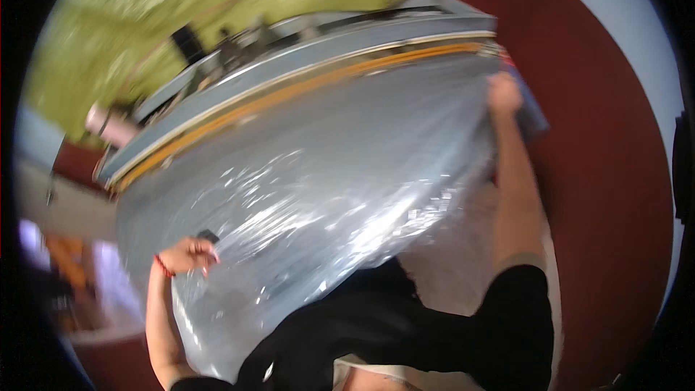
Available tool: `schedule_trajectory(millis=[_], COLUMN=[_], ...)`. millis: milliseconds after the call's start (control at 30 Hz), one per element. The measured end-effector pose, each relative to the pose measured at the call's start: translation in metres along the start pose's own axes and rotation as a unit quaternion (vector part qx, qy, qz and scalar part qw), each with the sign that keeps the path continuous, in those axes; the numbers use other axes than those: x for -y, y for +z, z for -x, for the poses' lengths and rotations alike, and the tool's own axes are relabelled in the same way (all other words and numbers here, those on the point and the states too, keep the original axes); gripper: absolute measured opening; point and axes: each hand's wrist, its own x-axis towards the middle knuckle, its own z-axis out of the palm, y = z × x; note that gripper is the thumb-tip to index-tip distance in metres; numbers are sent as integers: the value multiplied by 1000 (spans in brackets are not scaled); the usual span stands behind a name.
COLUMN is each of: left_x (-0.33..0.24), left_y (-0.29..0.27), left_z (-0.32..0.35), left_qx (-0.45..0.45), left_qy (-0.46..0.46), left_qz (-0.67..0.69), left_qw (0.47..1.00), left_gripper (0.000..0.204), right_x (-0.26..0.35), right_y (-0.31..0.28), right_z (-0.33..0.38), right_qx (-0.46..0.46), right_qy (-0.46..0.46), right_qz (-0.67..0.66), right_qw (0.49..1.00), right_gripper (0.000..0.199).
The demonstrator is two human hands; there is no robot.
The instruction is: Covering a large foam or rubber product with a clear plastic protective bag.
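A large sheet of clear, shiny plastic film (289, 166) is spread over a grey surface in front of me and hangs down toward my body. At its far right corner, my right hand (504, 93) is closed on the film's edge, its fingers blurred. On the left, my left hand (190, 255), with a red string bracelet at the wrist, is over the film with its fingers curled together. A small dark object (208, 235) shows beside those fingers; I cannot tell whether it is held.
Along the far side runs a long grey frame (289, 58) with an orange strip (311, 85). Several dark tools or parts lie behind it, next to a pink cylinder (108, 124). Yellow-green sheeting (195, 0) covers the area beyond. Dark red floor (601, 174) lies to the right.
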Motion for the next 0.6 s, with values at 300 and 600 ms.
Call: schedule_trajectory(millis=[300,600], left_x=[110,221], left_y=[-141,-50], left_z=[221,122], left_qx=[-499,-573], left_qy=[-89,-180], left_qz=[-208,-309], left_qw=[837,738], left_gripper=[8,63], right_x=[-35,-21], right_y=[33,38], right_z=[-17,-21], right_qx=[10,14], right_qy=[-28,-8], right_qz=[-48,-6], right_qw=[998,1000], right_gripper=[20,22])
